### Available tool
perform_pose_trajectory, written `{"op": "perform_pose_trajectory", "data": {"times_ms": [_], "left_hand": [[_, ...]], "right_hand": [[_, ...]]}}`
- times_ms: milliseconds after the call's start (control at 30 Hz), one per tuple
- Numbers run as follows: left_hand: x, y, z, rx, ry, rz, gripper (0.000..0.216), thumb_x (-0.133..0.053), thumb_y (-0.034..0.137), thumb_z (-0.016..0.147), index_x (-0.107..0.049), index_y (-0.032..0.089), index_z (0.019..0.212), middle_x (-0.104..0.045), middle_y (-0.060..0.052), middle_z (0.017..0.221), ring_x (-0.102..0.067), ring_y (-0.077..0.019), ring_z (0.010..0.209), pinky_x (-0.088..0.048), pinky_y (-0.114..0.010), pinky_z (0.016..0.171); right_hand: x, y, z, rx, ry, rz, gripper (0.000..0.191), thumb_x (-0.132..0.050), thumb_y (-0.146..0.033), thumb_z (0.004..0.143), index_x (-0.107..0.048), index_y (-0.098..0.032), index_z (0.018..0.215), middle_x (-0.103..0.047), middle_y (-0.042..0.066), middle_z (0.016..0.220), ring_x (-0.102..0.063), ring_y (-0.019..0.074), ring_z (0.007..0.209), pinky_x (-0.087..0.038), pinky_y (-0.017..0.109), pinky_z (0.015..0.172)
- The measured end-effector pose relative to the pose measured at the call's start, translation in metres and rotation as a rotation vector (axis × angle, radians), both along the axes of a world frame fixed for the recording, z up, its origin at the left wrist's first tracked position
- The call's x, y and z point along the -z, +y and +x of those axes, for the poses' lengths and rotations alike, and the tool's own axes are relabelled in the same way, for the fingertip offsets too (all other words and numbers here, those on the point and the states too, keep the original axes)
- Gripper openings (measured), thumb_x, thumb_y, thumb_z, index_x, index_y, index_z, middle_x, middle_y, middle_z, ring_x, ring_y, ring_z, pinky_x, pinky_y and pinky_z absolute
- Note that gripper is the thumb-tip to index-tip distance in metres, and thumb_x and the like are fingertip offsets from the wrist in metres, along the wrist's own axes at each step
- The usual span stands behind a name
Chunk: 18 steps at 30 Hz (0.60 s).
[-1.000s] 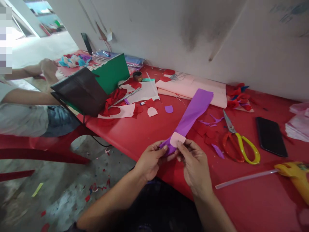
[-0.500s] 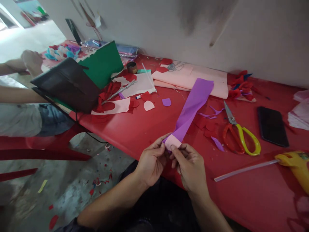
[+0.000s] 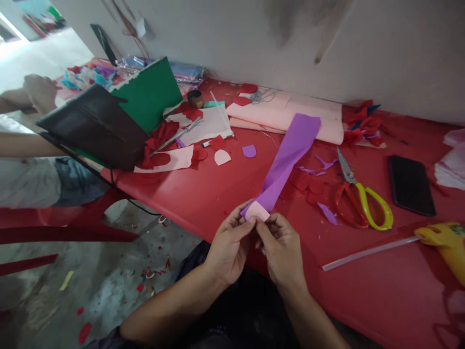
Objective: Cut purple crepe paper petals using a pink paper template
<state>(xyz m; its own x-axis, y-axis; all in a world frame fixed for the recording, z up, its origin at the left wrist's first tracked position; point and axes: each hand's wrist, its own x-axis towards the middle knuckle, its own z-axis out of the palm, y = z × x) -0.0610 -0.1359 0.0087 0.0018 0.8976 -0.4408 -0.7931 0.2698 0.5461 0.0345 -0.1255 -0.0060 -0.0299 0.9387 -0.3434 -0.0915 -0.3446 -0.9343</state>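
Both of my hands pinch the near end of a long purple paper strip [image 3: 286, 157] that runs away from me across the red table [image 3: 225, 189]. A small pink petal-shaped cutout [image 3: 257, 211] lies on top of that end, pressed against the purple. My left hand [image 3: 228, 245] holds the strip from the left with thumb and fingers closed. On the right side, my right hand [image 3: 281, 249] is closed on the strip and cutout.
Red-and-yellow scissors [image 3: 358, 196] lie right of the strip, a black phone [image 3: 410, 184] beyond them, a yellow glue gun [image 3: 446, 245] with a glue stick [image 3: 368, 253] at the right edge. Pink sheets [image 3: 290, 114], paper scraps and a green board [image 3: 148, 94] sit behind. Another person's arms [image 3: 29, 116] are at left.
My hands have drawn the strip's end slightly closer and gathered tighter round the pink cutout, which now shows less. The view has shifted a little to the right.
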Motion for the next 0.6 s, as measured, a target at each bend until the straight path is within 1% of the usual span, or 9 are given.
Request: {"op": "perform_pose_trajectory", "data": {"times_ms": [67,133,233,300,333,400,467,500,600], "left_hand": [[0.001,0.000,0.001,-0.016,0.010,-0.005,0.030,-0.066,0.017,0.080,-0.063,0.017,0.110,-0.063,-0.003,0.087,-0.054,-0.0081,0.060,-0.045,-0.019,0.052],[0.002,0.000,0.000,-0.029,0.012,-0.014,0.030,-0.065,0.018,0.081,-0.063,0.016,0.111,-0.064,-0.003,0.087,-0.056,-0.0086,0.062,-0.047,-0.020,0.055],[0.001,0.002,-0.005,-0.084,0.018,-0.054,0.032,-0.067,0.013,0.079,-0.063,0.016,0.111,-0.067,-0.004,0.093,-0.061,-0.0101,0.075,-0.051,-0.021,0.071],[-0.001,0.003,-0.009,-0.117,0.035,-0.072,0.034,-0.068,0.011,0.077,-0.063,0.016,0.111,-0.067,-0.005,0.096,-0.062,-0.0110,0.082,-0.050,-0.021,0.078],[-0.001,0.003,-0.011,-0.121,0.042,-0.075,0.035,-0.068,0.011,0.077,-0.063,0.016,0.111,-0.068,-0.005,0.096,-0.062,-0.0114,0.083,-0.050,-0.022,0.079],[-0.001,0.003,-0.014,-0.110,0.046,-0.068,0.035,-0.068,0.013,0.077,-0.063,0.016,0.112,-0.068,-0.005,0.095,-0.062,-0.0120,0.081,-0.051,-0.024,0.076],[0.000,0.003,-0.015,-0.099,0.041,-0.062,0.035,-0.068,0.014,0.078,-0.062,0.016,0.113,-0.068,-0.005,0.095,-0.062,-0.0122,0.079,-0.051,-0.024,0.074],[0.000,0.003,-0.015,-0.098,0.038,-0.059,0.035,-0.067,0.013,0.078,-0.062,0.016,0.112,-0.068,-0.006,0.097,-0.062,-0.0123,0.080,-0.050,-0.024,0.075],[-0.001,0.003,-0.017,-0.098,0.030,-0.051,0.036,-0.068,0.010,0.077,-0.063,0.016,0.112,-0.068,-0.006,0.104,-0.063,-0.0134,0.089,-0.048,-0.025,0.085]], "right_hand": [[0.000,0.000,-0.001,-0.005,-0.022,0.011,0.024,-0.068,-0.036,0.080,-0.053,-0.020,0.072,-0.051,-0.008,0.054,-0.044,0.0051,0.045,-0.033,0.016,0.042],[0.000,0.001,-0.001,-0.002,-0.009,0.010,0.024,-0.069,-0.036,0.080,-0.052,-0.020,0.075,-0.051,-0.008,0.055,-0.045,0.0051,0.046,-0.034,0.016,0.042],[0.000,0.004,-0.001,0.046,0.116,-0.044,0.028,-0.073,-0.036,0.076,-0.049,-0.022,0.083,-0.055,-0.009,0.062,-0.044,0.0046,0.043,-0.030,0.016,0.039],[-0.001,0.008,-0.001,0.034,0.222,-0.102,0.031,-0.075,-0.037,0.074,-0.051,-0.022,0.087,-0.058,-0.008,0.068,-0.046,0.0051,0.044,-0.030,0.017,0.038],[-0.002,0.009,-0.002,0.007,0.272,-0.124,0.030,-0.075,-0.037,0.074,-0.053,-0.021,0.088,-0.060,-0.006,0.071,-0.049,0.0062,0.048,-0.033,0.018,0.041],[-0.004,0.013,-0.004,-0.051,0.357,-0.143,0.028,-0.074,-0.036,0.075,-0.060,-0.019,0.092,-0.065,-0.002,0.080,-0.056,0.0097,0.062,-0.042,0.020,0.051],[-0.005,0.015,-0.007,-0.060,0.407,-0.137,0.026,-0.073,-0.035,0.077,-0.065,-0.018,0.095,-0.067,0.001,0.087,-0.058,0.0122,0.075,-0.045,0.022,0.062],[-0.006,0.017,-0.009,-0.050,0.417,-0.130,0.025,-0.073,-0.034,0.077,-0.066,-0.018,0.095,-0.068,0.002,0.088,-0.058,0.0124,0.077,-0.045,0.023,0.064],[-0.006,0.020,-0.011,-0.014,0.393,-0.095,0.019,-0.074,-0.032,0.076,-0.070,-0.019,0.090,-0.069,0.000,0.083,-0.057,0.0109,0.071,-0.042,0.021,0.061]]}}
